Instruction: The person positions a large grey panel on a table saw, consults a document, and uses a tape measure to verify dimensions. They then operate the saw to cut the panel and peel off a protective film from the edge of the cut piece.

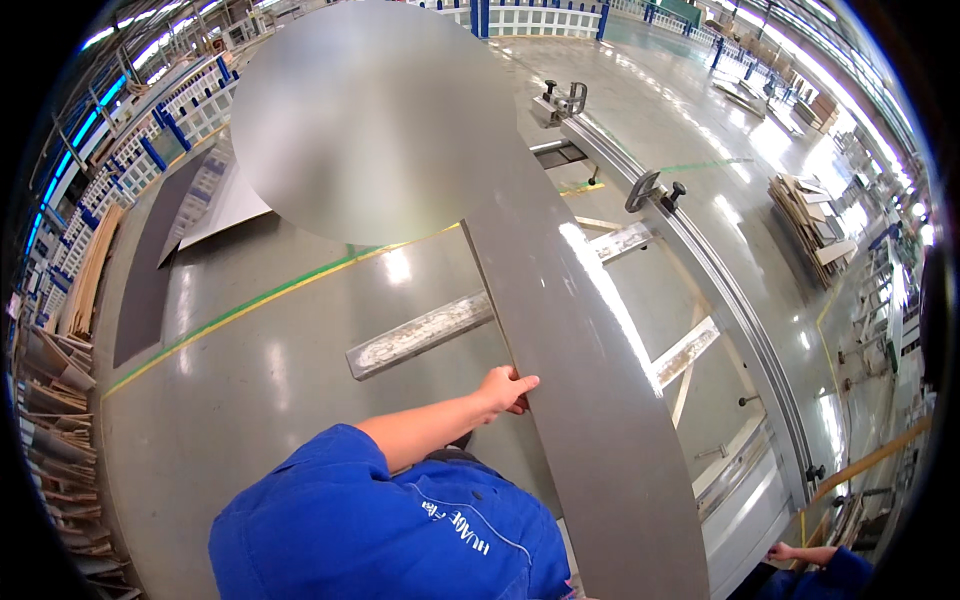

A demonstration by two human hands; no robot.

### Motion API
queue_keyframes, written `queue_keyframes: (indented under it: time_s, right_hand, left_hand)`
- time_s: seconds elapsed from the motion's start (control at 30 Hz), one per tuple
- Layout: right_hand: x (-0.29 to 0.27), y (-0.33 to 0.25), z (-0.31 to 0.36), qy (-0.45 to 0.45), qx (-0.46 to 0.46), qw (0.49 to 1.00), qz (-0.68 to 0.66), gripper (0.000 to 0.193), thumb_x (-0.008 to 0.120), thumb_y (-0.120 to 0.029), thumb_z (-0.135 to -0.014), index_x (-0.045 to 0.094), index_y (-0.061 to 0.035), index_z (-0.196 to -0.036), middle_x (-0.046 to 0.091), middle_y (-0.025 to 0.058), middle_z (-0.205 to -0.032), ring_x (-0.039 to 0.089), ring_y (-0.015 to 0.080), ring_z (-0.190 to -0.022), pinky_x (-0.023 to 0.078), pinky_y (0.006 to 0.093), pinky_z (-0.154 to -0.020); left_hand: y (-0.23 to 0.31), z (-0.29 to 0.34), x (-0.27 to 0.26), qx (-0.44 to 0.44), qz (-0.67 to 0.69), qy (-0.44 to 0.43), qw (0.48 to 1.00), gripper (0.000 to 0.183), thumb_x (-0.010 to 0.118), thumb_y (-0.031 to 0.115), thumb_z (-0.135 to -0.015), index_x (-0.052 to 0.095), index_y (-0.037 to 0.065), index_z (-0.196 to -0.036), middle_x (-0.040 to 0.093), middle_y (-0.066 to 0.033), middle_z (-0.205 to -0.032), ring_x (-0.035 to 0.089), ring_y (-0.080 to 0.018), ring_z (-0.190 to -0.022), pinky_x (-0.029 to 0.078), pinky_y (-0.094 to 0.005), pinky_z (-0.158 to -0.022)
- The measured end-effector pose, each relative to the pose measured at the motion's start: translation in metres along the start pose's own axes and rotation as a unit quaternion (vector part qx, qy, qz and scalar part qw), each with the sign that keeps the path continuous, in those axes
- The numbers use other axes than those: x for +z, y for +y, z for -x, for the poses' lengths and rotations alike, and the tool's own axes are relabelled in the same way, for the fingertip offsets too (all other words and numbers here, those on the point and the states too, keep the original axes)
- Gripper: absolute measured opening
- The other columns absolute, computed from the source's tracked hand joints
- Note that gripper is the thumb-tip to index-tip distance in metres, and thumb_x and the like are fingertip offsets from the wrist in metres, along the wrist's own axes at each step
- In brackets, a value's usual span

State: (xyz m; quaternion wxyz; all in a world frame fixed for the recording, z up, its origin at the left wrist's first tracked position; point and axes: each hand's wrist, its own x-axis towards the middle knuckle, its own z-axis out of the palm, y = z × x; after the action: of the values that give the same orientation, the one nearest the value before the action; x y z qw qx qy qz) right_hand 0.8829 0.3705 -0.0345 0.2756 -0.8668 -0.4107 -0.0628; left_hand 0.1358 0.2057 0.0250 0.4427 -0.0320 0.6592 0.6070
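Note:
My left hand [508, 390] is closed on the left edge of a long grey panel [610, 390], thumb on top and fingers curled at the edge. The panel runs away from me, over the metal support bars of a frame, one worn bar [420, 335] jutting out to its left. Its far part goes out of sight at a large blurred patch. Where my right hand is does not show. At the lower right, another person's hand [780, 551], below a blue sleeve, lies near the end of a pale metal table [745, 530].
To the panel's right runs an aluminium rail [735, 310] with black-knobbed stops [655, 193]. Dark and white sheets [165, 245] stand at the left, with stacked offcuts [60, 460] nearer. A pile of boards [812, 225] sits on the floor at right. White fences [545, 20] stand far off.

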Motion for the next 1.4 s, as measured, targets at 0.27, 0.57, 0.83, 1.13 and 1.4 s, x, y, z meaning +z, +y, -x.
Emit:
queue_keyframes:
  time_s: [0.27,0.57,0.83,1.13,1.4]
  right_hand:
    - [0.005,0.005,0.003,0.034,-0.025,0.998,0.035,0.042,0.063,-0.032,-0.088,0.068,0.0031,-0.065,0.068,0.0238,-0.068,0.062,0.0436,-0.062,0.047,0.057,-0.057]
    - [-0.004,-0.016,0.01,-0.062,0.016,0.996,-0.054,0.038,0.06,-0.033,-0.104,0.071,0.0016,-0.093,0.072,0.0153,-0.083,0.059,0.0276,-0.075,0.05,0.046,-0.073]
    - [-0.02,-0.055,0.028,-0.025,0.053,0.998,-0.036,0.035,0.062,-0.036,-0.094,0.078,-0.0051,-0.103,0.078,0.0142,-0.1,0.072,0.0338,-0.092,0.055,0.0455,-0.083]
    - [-0.025,-0.071,0.039,0.05,0.049,0.997,-0.04,0.029,0.066,-0.033,-0.092,0.078,-0.0068,-0.091,0.074,0.0128,-0.095,0.069,0.0353,-0.093,0.055,0.048,-0.081]
    - [-0.034,-0.079,0.043,0.012,0.095,0.993,-0.061,0.021,0.069,-0.032,-0.091,0.077,-0.0128,-0.088,0.073,0.0067,-0.095,0.068,0.0297,-0.096,0.053,0.0474,-0.081]
  left_hand:
    - [0.002,0.003,0.002,0.014,-0.009,0.009,1.0,0.037,0.075,0.034,-0.099,0.062,0.001,-0.109,0.073,-0.0111,-0.099,0.073,-0.0213,-0.078,0.061,-0.0354,-0.065]
    - [0.002,-0.001,-0.001,0.029,-0.077,0.024,0.996,0.045,0.075,0.038,-0.098,0.06,-0.005,-0.105,0.07,-0.015,-0.09,0.071,-0.0213,-0.073,0.062,-0.0353,-0.064]
    - [0.001,-0.015,-0.005,0.03,-0.048,0.01,0.998,0.037,0.074,0.035,-0.099,0.055,0.003,-0.104,0.061,-0.0067,-0.087,0.067,-0.0196,-0.072,0.061,-0.0336,-0.062]
    - [0.003,-0.022,-0.009,0.012,-0.107,-0.003,0.994,0.045,0.069,0.047,-0.101,0.057,0.005,-0.113,0.066,-0.0078,-0.098,0.067,-0.0192,-0.082,0.061,-0.0335,-0.073]
    - [0.005,-0.023,-0.009,0.002,-0.113,-0.013,0.994,0.045,0.067,0.051,-0.101,0.06,0.008,-0.112,0.066,-0.0039,-0.097,0.066,-0.0171,-0.084,0.059,-0.0321,-0.074]
